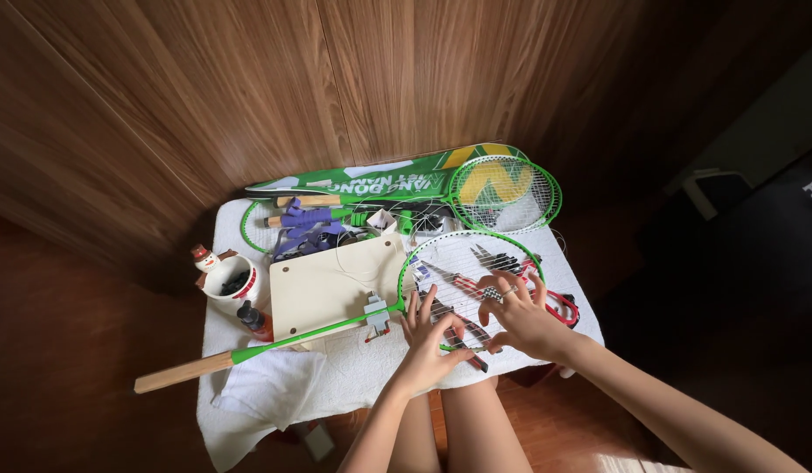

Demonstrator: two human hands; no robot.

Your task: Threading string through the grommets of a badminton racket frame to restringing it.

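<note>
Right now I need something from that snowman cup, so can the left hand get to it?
Probably yes. The left hand rests on the racket strings; only the low racket shaft lies between it and the snowman cup.

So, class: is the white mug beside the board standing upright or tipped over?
Upright. The mug stands on the white cloth with its rim facing up, dark items showing inside, and a small snowman figure at its edge.

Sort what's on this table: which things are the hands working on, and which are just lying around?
In hand:
- green racket, both hands on its strings
- left hand
- right hand
- tools under the strings
- grey clamp on the shaft

Lying about:
- second green racket
- green racket cover
- snowman cup
- pale board
- white cloth
</note>
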